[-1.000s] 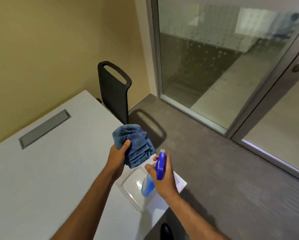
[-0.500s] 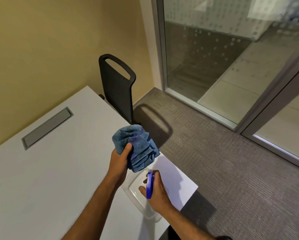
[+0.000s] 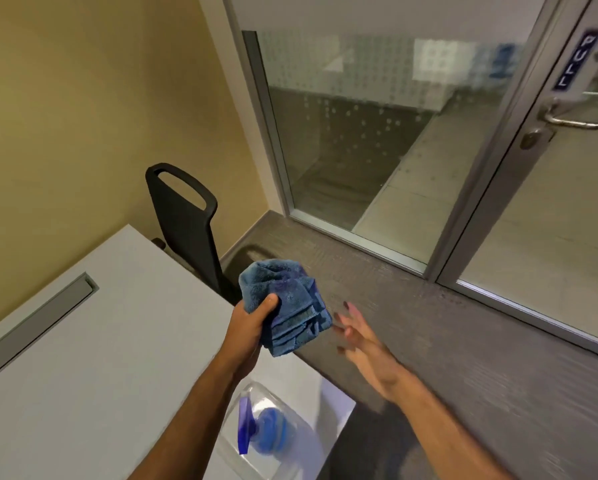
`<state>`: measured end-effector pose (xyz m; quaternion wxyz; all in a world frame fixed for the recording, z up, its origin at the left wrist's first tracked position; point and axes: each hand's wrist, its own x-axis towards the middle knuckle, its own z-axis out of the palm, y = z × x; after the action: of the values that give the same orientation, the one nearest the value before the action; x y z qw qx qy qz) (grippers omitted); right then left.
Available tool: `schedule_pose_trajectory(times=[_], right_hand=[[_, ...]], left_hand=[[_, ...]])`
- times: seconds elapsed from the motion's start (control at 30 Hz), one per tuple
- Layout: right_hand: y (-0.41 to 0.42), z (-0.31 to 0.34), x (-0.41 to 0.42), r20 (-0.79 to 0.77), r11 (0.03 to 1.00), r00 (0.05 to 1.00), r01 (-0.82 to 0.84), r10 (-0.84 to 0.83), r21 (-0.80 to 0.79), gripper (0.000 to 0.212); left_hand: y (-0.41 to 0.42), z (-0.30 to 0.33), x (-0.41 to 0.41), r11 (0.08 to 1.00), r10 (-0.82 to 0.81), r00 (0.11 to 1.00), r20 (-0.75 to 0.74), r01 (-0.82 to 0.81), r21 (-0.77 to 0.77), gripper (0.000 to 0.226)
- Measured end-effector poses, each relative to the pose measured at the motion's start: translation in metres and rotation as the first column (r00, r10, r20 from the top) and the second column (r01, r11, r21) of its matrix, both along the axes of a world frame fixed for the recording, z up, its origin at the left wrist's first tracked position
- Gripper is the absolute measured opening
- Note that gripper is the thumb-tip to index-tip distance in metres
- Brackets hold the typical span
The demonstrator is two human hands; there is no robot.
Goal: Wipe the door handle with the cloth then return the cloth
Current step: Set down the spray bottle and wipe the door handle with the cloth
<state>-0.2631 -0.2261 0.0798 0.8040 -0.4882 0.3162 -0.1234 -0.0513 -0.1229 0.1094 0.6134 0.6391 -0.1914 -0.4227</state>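
Now I've got the blue cloth (image 3: 283,306) bunched in my left hand (image 3: 252,327), fingers clamped on it, right hand (image 3: 359,341) empty and splayed wide, wipe not started; next I judge a walk to the door handle (image 3: 574,116), well apart

soft even indoor light — right hand (image 3: 361,344) motion-blurred, door frame bowed by wide-angle distortion.

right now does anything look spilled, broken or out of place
Nothing stands out. The spray bottle sits in the clear tray on the table, the blue cloth is bunched in the left hand, and the right hand is open and empty.
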Motion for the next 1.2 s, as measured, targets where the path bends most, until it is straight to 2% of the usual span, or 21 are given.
schedule_pose_trajectory(times=[0.07,0.13,0.27,0.4,0.43,0.57,0.63,0.77,0.87,1.03,1.13,1.2], right_hand=[[-0.028,0.025,-0.008,0.002,0.992,0.992,0.124,-0.124,-0.019,0.156],[-0.057,0.051,-0.027,-0.009,0.974,0.975,0.22,-0.221,-0.061,0.153],[-0.1,0.078,-0.066,-0.05,0.953,0.954,0.29,-0.295,-0.091,0.11],[-0.128,0.093,-0.13,-0.065,0.909,0.91,0.401,-0.41,-0.111,0.108],[-0.138,0.094,-0.148,-0.064,0.891,0.89,0.444,-0.451,-0.098,0.099],[-0.164,0.097,-0.204,-0.002,0.856,0.856,0.516,-0.516,0.012,0.043],[-0.175,0.097,-0.224,0.03,0.829,0.829,0.556,-0.558,0.058,0.031],[-0.204,0.098,-0.247,0.098,0.771,0.765,0.625,-0.636,0.121,0.034],[-0.226,0.096,-0.251,0.156,0.748,0.733,0.634,-0.662,0.195,0.042],[-0.276,0.084,-0.236,0.27,0.709,0.656,0.638,-0.705,0.301,0.044],[-0.311,0.079,-0.221,0.295,0.683,0.617,0.648,-0.73,0.336,0.052],[-0.333,0.08,-0.21,0.324,0.677,0.595,0.659,-0.736,0.328,0.062]], left_hand=[[-0.023,0.006,-0.017,0.997,-0.076,0.997,-0.007,0.076,0.004,0.041],[-0.055,0.018,-0.047,0.981,-0.192,0.981,-0.027,0.192,-0.01,0.037],[-0.114,0.038,-0.105,0.915,-0.404,0.915,-0.022,0.403,-0.031,0.039],[-0.167,0.058,-0.16,0.85,-0.526,0.851,-0.004,0.525,-0.035,0.047],[-0.182,0.063,-0.174,0.826,-0.563,0.827,0.003,0.562,-0.036,0.05],[-0.227,0.076,-0.219,0.704,-0.709,0.705,0.03,0.709,-0.035,0.052],[-0.249,0.081,-0.235,0.676,-0.733,0.678,0.056,0.735,-0.046,0.052],[-0.298,0.09,-0.253,0.654,-0.742,0.655,0.14,0.754,-0.059,0.056],[-0.336,0.091,-0.257,0.623,-0.762,0.622,0.183,0.78,-0.056,0.047],[-0.412,0.1,-0.25,0.58,-0.791,0.563,0.239,0.814,0.002,0.042],[-0.459,0.106,-0.242,0.516,-0.819,0.474,0.323,0.854,0.057,0.041],[-0.488,0.112,-0.234,0.461,-0.832,0.383,0.402,0.879,0.117,0.04]])
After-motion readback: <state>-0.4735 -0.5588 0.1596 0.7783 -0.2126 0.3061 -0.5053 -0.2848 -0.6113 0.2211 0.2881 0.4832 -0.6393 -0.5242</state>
